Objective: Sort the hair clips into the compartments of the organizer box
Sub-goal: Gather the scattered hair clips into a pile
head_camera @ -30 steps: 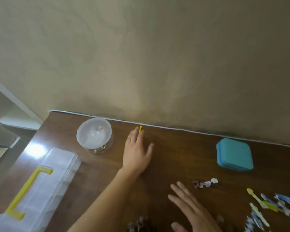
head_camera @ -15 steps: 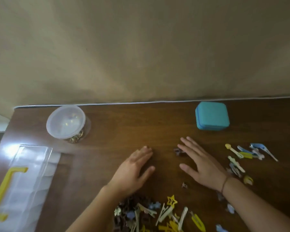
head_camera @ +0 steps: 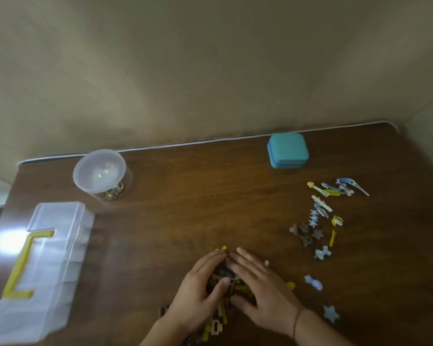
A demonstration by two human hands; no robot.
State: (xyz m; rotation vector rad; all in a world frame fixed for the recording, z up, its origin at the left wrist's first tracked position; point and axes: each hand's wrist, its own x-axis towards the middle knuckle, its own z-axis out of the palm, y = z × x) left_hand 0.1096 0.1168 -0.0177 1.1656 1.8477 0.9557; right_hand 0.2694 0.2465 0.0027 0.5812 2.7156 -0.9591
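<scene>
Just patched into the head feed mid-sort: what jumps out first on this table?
Both hands, left hand and right hand, lie with straight fingers cupped over a pile of hair clips at the near middle of the table. More scattered clips lie to the right, below a teal case. The clear organizer box with its yellow handle sits closed at far left.

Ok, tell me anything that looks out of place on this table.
Hair clips lie scattered loose on the table's right side, apart from the pile under both hands. The organizer box sits closed, far left.
</scene>
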